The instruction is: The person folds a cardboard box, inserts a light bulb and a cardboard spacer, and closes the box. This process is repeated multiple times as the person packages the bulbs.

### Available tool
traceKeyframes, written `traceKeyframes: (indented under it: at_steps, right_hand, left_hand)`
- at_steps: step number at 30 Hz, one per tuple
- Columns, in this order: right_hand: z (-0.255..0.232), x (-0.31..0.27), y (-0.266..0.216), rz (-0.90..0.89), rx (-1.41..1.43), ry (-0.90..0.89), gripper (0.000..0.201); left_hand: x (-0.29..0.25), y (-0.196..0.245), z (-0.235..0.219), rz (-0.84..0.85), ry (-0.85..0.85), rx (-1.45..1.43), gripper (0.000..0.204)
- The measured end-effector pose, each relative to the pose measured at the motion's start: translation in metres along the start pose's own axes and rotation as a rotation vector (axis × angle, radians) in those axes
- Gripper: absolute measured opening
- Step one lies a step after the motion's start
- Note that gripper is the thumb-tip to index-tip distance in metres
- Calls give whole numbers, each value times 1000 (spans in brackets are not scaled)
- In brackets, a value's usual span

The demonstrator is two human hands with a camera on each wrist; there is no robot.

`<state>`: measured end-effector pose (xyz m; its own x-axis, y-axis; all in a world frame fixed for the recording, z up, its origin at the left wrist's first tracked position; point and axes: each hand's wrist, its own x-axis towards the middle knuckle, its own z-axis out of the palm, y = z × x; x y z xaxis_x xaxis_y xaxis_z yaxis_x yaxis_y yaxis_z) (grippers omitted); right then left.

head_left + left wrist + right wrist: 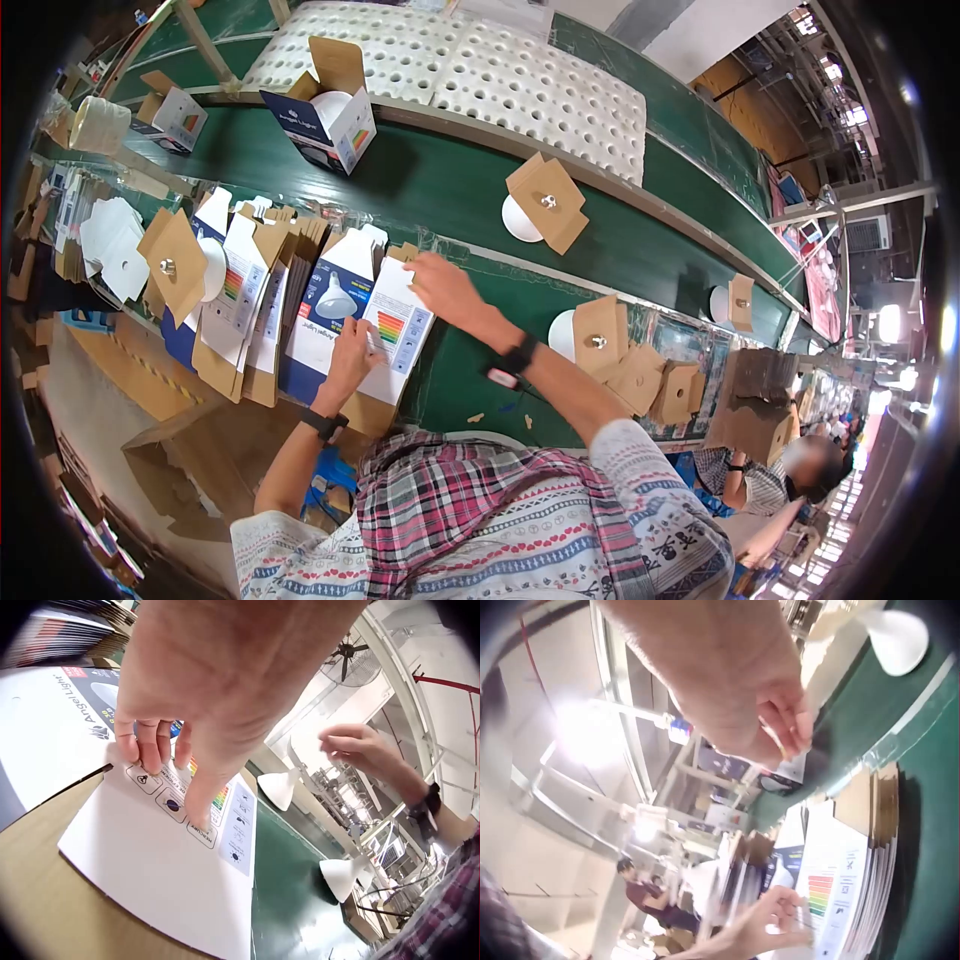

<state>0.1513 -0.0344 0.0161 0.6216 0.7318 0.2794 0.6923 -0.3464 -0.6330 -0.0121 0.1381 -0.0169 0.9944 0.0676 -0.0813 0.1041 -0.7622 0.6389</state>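
My left hand (350, 358) rests its fingertips and thumb on the printed face of a flat, folded bulb carton (150, 855), in front of a stack of such cartons. This face carries a coloured energy label and small icons. My right hand (450, 295) is raised near the top flaps of the stack, its fingers loosely bent; in the left wrist view the right hand (367, 750) hangs in the air with nothing visible in it. Behind the left hand lies a carton (325, 300) with a lamp picture, its white flap upward.
More folded cartons and a lamp in a cardboard insert (175, 268) stand at the left. Across the green conveyor (440, 170) are an open box (325, 120) and another lamp with insert (545, 203). Further lamp inserts (600, 342) lie right. A white holed tray (480, 75) stands behind.
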Motion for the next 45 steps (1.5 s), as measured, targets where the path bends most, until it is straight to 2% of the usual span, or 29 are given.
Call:
traceKeyframes:
  at_steps: [3, 6, 7, 10, 14, 15, 17, 18, 20, 22, 24, 25, 26, 28, 29, 30, 32, 33, 34, 35, 36, 38, 40, 42, 44, 45]
  right_hand:
    - [45, 21, 10, 48, -254, -92, 25]
    - [57, 33, 14, 156, -322, -144, 27]
    - [56, 35, 14, 155, -324, -97, 30]
    - [45, 44, 16, 275, -224, -318, 49]
    - [50, 34, 38, 223, 66, -379, 42]
    - [45, 35, 36, 244, 95, -415, 38]
    - [26, 35, 29, 285, 152, -489, 33]
    - [18, 30, 30, 264, 314, -465, 31]
    - [-6, 19, 29, 218, 561, -477, 26]
    - [-35, 9, 14, 290, 715, -488, 26]
    - [-56, -2, 3, 374, 749, -477, 22]
    - [-62, -9, 3, 441, 854, -467, 19]
    - [-69, -14, 3, 443, 883, -460, 19]
    - [-85, -22, 1, 469, 937, -422, 19]
    - [-91, -26, 0, 500, 969, -416, 19]
    - [-94, -30, -1, 483, 969, -404, 19]
    - [-97, -32, -3, 465, 962, -375, 20]
    - [-87, -33, 0, 371, 948, -360, 21]
    - [-80, -30, -2, 307, 925, -366, 21]
    - [-76, -26, -11, 340, 1025, -392, 21]
    - [-74, -20, -16, 326, 1039, -410, 21]
    - [-58, -14, -9, 274, 950, -442, 24]
    - [-46, -5, -7, 224, 831, -444, 27]
    - [-10, -8, 14, 220, 801, -458, 26]
    - [1, -10, 18, 237, 718, -463, 27]
    - [-3, -11, 13, 259, 650, -461, 28]
  left_hand:
    - [-1, -2, 2, -4, 33, -35, 58]
    - [-2, -6, 6, -73, 6, -39, 58]
    - [-2, -7, 6, -92, -8, -40, 59]
    - [-1, -3, 4, -68, 13, 6, 59]
    - [0, -2, -1, -73, -53, -12, 56]
    - [-3, -7, 0, -95, -131, -48, 60]
    - [1, 9, -28, 22, 47, 32, 68]
    - [3, 21, -47, 79, 137, 76, 72]
    - [12, 48, -96, 17, 276, 199, 84]
    - [16, 51, -130, -5, 291, 194, 87]
    - [18, 46, -156, -180, -108, -105, 76]
    - [23, 50, -163, -191, -231, -141, 60]
    - [25, 62, -167, -279, -331, -272, 48]
    - [29, 80, -170, -99, -400, -66, 46]
    - [27, 83, -165, 73, -114, -7, 51]
    - [32, 96, -170, 274, 206, 299, 63]
    - [43, 99, -171, 211, 311, 369, 74]
    - [47, 92, -179, 44, 8, 0, 70]
    - [53, 95, -189, -87, -227, -212, 58]
    - [52, 90, -193, -24, -265, -90, 47]
    - [46, 102, -202, -41, -241, -136, 41]
    - [36, 116, -206, -9, -193, -115, 39]
    - [24, 100, -185, 107, -62, 81, 44]
    - [15, 102, -169, -12, -216, 69, 50]
    - [9, 78, -141, -23, -241, 113, 67]
    - [14, 76, -140, -40, -211, 31, 73]
